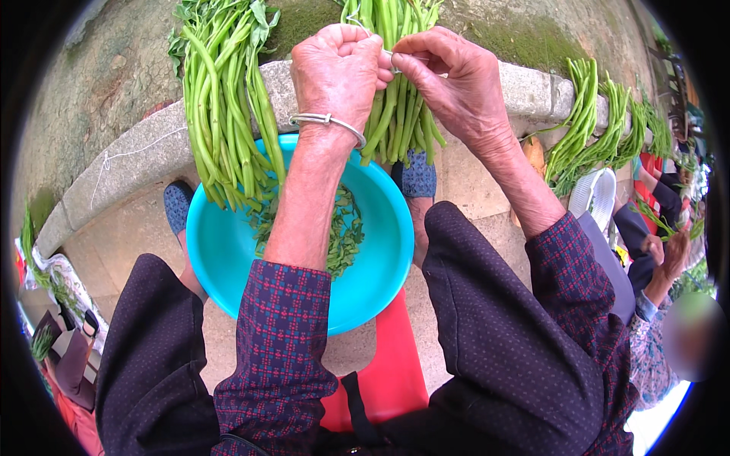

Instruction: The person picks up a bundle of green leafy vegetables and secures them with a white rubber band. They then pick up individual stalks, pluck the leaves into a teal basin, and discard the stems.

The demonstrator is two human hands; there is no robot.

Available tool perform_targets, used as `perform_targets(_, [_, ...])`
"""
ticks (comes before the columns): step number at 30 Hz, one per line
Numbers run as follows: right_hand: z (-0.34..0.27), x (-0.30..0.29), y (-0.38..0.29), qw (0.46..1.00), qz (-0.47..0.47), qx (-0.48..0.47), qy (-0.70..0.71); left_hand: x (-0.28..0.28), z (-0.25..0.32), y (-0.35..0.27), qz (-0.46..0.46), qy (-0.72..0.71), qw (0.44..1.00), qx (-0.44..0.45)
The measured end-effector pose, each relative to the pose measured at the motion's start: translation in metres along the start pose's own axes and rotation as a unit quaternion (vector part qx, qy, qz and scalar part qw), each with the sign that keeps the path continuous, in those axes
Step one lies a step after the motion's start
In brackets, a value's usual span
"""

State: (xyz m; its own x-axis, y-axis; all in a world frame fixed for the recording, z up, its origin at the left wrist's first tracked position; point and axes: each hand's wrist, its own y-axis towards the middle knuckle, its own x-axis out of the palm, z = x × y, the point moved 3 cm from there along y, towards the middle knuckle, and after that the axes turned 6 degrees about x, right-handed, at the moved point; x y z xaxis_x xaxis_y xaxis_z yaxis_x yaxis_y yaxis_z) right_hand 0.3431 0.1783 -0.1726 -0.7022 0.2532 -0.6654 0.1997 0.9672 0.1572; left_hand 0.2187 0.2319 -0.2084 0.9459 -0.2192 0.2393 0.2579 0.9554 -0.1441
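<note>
My left hand [339, 74], with a metal bangle [328, 119] at its wrist, pinches a thin white string [356, 23] between thumb and fingers. Beside it, the thumb and forefinger of my right hand [456, 80] grip the same string. Both hands are over a bunch of green leafy-vegetable stems [399, 114] lying across the stone kerb, and they partly hide it. Another bunch of green stems [222, 108] lies on the kerb to the left, its cut ends hanging over a turquoise plastic basin [376, 296]. Loose green leaves [345, 228] lie in the basin.
The curved stone kerb [137, 142] borders mossy soil [513, 37]. A loose white string [108, 162] trails over it at left. More green bunches [576, 108] hang along it at right. A person's hand [676, 251] holds greens there. A red plastic stool [393, 365] is under me.
</note>
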Motion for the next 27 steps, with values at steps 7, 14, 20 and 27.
perform_targets(7, [0.005,0.001,0.002,0.991,-0.019,0.111,0.064,-0.004,0.002,-0.007,-0.021,0.042,0.998,0.037])
perform_targets(14, [0.014,0.004,0.002,0.984,-0.018,0.137,0.11,0.012,0.006,-0.023,0.005,0.2,0.967,0.156])
perform_targets(20, [0.013,0.001,0.001,0.986,-0.027,0.145,0.083,0.012,0.008,-0.026,0.049,0.246,0.95,0.185])
perform_targets(27, [0.015,-0.003,0.002,0.98,-0.085,0.165,0.064,0.006,0.003,-0.03,0.061,0.222,0.954,0.189])
